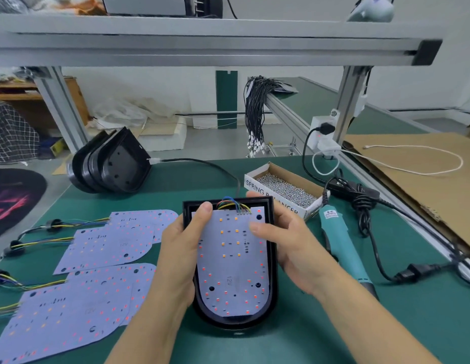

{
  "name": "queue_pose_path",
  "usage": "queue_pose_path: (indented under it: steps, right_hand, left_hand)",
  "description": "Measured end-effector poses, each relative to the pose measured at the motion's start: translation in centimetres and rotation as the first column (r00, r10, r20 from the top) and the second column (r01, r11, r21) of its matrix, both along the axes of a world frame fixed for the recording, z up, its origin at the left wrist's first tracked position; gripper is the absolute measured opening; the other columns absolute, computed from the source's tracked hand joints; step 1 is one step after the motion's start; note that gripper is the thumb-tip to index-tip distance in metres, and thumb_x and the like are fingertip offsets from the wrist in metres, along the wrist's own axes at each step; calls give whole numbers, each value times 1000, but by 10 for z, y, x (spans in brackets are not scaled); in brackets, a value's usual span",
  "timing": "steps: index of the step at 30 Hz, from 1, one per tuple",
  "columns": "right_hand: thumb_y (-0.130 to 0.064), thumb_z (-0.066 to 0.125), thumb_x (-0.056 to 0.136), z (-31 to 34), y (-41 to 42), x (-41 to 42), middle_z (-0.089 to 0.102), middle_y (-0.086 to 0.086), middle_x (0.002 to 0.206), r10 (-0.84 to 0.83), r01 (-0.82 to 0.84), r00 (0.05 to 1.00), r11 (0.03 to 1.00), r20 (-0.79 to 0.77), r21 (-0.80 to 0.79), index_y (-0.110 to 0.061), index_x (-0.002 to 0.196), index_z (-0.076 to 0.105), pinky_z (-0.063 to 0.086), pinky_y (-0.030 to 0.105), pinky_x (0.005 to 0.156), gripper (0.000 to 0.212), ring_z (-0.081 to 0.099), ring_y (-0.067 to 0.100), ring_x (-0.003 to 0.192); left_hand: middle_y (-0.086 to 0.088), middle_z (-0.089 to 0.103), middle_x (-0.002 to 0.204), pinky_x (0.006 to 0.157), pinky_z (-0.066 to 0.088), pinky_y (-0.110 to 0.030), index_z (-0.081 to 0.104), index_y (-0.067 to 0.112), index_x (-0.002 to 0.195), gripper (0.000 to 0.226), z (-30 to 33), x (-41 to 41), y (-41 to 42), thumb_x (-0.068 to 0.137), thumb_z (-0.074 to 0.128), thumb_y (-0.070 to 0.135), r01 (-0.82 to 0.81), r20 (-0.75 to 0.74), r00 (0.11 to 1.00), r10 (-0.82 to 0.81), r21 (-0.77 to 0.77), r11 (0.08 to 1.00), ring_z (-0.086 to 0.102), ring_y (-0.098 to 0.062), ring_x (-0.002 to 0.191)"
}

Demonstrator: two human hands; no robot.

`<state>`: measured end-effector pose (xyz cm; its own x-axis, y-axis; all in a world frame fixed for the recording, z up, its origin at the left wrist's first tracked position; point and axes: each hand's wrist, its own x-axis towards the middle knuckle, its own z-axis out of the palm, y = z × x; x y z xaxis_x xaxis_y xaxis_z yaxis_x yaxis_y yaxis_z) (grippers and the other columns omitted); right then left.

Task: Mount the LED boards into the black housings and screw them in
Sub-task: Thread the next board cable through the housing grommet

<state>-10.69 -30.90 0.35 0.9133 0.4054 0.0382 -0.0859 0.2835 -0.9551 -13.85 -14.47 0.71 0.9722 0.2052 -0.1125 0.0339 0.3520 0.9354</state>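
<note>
Both hands, left hand [180, 248] and right hand [286, 240], grip the black housing [272, 248] with curled fingers, thumbs pressing the LED board [232, 264] inside it.

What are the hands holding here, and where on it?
Both hold the black housing by its long sides: left hand on the left edge, right hand on the right, thumbs pressing the LED board.
</note>
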Motion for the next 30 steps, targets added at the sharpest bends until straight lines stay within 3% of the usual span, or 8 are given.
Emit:
queue_pose_path:
  steps: [4,7,9,12,16,19,21,30]
  right_hand:
    - [-37,61,77,12,-15,7,70,4,113,150,-137,983,983,-106,123,-17,111,72,49,28,86,41,63,17,101]
    - [-34,54,85,20,-19,19,69,-5,108,107,-105,994,993,18,-54,-15,110,72,42,27,80,36,56,12,83]
    - [-20,50,90,30,-15,23,69,-18,101,283,-237,948,934,148,-267,-18,120,65,43,16,73,34,59,4,78]
    - [-7,49,94,43,-11,26,68,-15,113,461,-273,854,790,240,-549,-22,122,61,42,11,89,34,61,1,107]
    - [-7,53,92,57,-17,29,68,9,115,541,-278,796,726,272,-629,-24,120,63,46,35,95,34,61,17,106]
    - [-9,58,91,62,-21,32,70,2,100,598,-311,768,662,230,-682,-20,116,65,45,29,88,28,59,9,95]
    - [-8,60,92,63,-18,33,66,-17,81,605,-235,749,623,269,-746,-20,106,68,40,15,81,20,54,-3,83]
    - [-29,57,94,33,-2,28,56,-19,76,370,294,734,583,570,-757,-42,82,58,15,31,91,18,39,7,89]
  left_hand:
    - [-9,74,100,89,50,-44,75,15,92,38,-3,-7,7,69,74,45,59,93,993,-68,90,994,69,-26,96]
    - [-11,73,96,90,45,-41,75,14,93,43,-5,-13,8,64,66,44,127,198,969,-149,123,984,65,-24,95]
    - [-13,72,95,88,47,-39,74,12,94,43,-5,-14,7,66,64,43,156,238,953,-190,158,975,65,-25,93]
    - [-8,71,86,74,52,-26,74,9,86,39,-5,-14,7,66,66,42,143,254,951,-176,142,979,63,-18,82]
    - [-6,68,84,75,50,-25,71,6,83,39,-4,-16,7,67,66,41,129,281,944,-173,169,977,61,-18,81]
    - [-8,61,81,75,41,-34,68,10,79,33,-3,-17,6,67,64,40,123,302,938,-168,163,979,55,-20,80]
    - [-10,61,81,73,43,-33,69,12,79,30,-3,-17,7,67,64,39,118,297,942,-154,133,984,54,-20,80]
    - [-4,61,80,69,50,-29,71,18,81,33,-6,-16,11,57,75,39,101,224,970,-98,-1,995,58,-18,76]
